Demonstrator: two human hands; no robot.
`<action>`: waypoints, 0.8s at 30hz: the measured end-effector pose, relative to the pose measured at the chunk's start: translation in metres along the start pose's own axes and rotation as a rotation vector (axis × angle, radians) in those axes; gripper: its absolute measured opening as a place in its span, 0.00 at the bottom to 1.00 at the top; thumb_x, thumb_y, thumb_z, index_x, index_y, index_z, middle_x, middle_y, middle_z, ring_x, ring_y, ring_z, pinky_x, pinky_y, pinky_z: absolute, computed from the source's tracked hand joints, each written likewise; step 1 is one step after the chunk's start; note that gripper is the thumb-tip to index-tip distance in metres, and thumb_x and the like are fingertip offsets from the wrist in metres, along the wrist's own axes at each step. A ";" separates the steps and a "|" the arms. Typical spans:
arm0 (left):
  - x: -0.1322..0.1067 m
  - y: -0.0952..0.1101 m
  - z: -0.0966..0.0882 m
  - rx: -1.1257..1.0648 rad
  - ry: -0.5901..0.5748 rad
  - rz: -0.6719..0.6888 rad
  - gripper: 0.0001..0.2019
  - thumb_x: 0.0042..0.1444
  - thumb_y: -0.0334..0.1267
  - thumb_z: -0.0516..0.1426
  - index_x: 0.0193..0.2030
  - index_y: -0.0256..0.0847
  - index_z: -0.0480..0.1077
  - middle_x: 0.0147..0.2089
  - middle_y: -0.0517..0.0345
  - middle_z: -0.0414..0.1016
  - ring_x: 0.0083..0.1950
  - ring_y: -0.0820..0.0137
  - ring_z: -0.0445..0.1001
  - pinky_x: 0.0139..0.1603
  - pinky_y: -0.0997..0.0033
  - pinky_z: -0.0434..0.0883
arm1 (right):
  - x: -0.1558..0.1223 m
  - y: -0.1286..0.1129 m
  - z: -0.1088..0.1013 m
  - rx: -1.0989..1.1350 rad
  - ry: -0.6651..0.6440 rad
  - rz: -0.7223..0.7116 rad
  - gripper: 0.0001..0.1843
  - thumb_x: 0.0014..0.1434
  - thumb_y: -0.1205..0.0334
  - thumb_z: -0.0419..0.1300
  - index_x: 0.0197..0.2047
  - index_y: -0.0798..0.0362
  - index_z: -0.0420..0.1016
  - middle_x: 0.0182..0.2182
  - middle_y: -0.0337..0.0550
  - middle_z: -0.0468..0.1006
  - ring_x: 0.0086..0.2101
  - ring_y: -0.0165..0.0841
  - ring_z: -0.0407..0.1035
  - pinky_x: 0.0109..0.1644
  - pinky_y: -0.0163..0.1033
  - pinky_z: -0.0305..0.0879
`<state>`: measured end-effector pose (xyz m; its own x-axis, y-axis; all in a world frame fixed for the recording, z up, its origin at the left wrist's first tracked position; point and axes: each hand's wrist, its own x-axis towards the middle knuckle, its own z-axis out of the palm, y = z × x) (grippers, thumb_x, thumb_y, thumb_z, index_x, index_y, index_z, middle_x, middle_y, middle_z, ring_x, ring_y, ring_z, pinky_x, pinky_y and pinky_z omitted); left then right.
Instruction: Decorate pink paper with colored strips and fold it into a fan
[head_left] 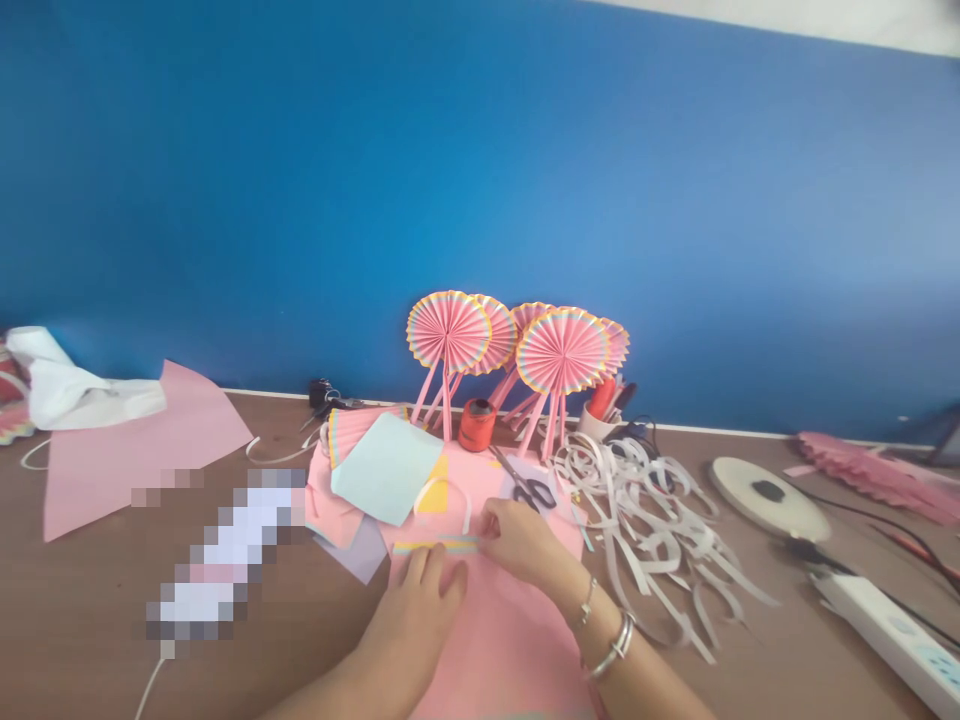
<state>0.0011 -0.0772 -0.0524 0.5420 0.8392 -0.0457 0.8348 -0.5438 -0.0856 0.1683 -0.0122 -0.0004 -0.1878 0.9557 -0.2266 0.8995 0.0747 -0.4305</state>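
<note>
A large sheet of pink paper [510, 640] lies on the table in front of me, with a narrow yellow, blue and pink striped band [450, 546] along its far edge. My left hand [420, 605] rests on the sheet with fingers stretched and apart, fingertips at the band. At the band's right end is my right hand [521, 540], its fingers curled into a pinch; what lies between the tips is hidden. Close to those fingertips a thin white strip [444, 482] curves up in a loop. Black-handled scissors [531, 490] lie just beyond my right hand.
Pleated pink paper fans [564, 350] stand against the blue wall behind an orange roll [476, 425]. Right of my hands spreads a tangle of white strips [645, 500]. A power strip [892, 630] lies far right; light-blue paper [390, 468] and more pink paper [142, 460] lie left.
</note>
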 end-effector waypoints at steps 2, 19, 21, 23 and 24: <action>0.001 0.000 -0.003 0.016 -0.014 -0.001 0.28 0.50 0.30 0.56 0.60 0.41 0.61 0.56 0.40 0.65 0.53 0.54 0.65 0.49 0.54 0.66 | 0.001 0.000 0.001 -0.010 -0.003 0.003 0.11 0.44 0.74 0.54 0.32 0.55 0.73 0.30 0.42 0.77 0.30 0.30 0.68 0.30 0.31 0.52; -0.001 -0.001 0.013 0.084 0.135 -0.016 0.27 0.50 0.25 0.52 0.60 0.36 0.63 0.54 0.42 0.67 0.51 0.55 0.65 0.50 0.52 0.65 | 0.006 0.020 -0.009 -0.106 -0.009 0.053 0.13 0.43 0.74 0.57 0.33 0.55 0.76 0.35 0.45 0.79 0.35 0.34 0.70 0.32 0.33 0.53; -0.001 -0.002 0.016 0.100 0.144 -0.020 0.28 0.49 0.24 0.52 0.59 0.36 0.63 0.54 0.43 0.68 0.51 0.56 0.66 0.50 0.53 0.66 | 0.006 0.024 -0.014 -0.112 -0.018 0.065 0.14 0.41 0.74 0.57 0.33 0.54 0.76 0.35 0.45 0.79 0.35 0.35 0.70 0.31 0.33 0.53; -0.001 -0.002 0.017 0.106 0.151 -0.020 0.28 0.49 0.23 0.51 0.60 0.36 0.63 0.55 0.44 0.68 0.51 0.56 0.66 0.51 0.54 0.66 | 0.005 0.027 -0.021 -0.122 -0.026 0.090 0.14 0.40 0.75 0.58 0.32 0.54 0.77 0.35 0.46 0.78 0.35 0.35 0.70 0.31 0.33 0.53; -0.002 -0.002 0.018 0.105 0.155 -0.018 0.28 0.49 0.23 0.51 0.60 0.37 0.63 0.55 0.44 0.67 0.51 0.56 0.65 0.51 0.54 0.66 | 0.004 0.028 -0.024 -0.128 -0.031 0.105 0.14 0.39 0.75 0.58 0.31 0.55 0.77 0.34 0.47 0.78 0.34 0.36 0.70 0.30 0.33 0.53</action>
<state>-0.0033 -0.0772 -0.0699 0.5422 0.8331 0.1096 0.8342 -0.5181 -0.1887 0.2020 0.0005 0.0075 -0.1008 0.9510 -0.2922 0.9572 0.0126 -0.2892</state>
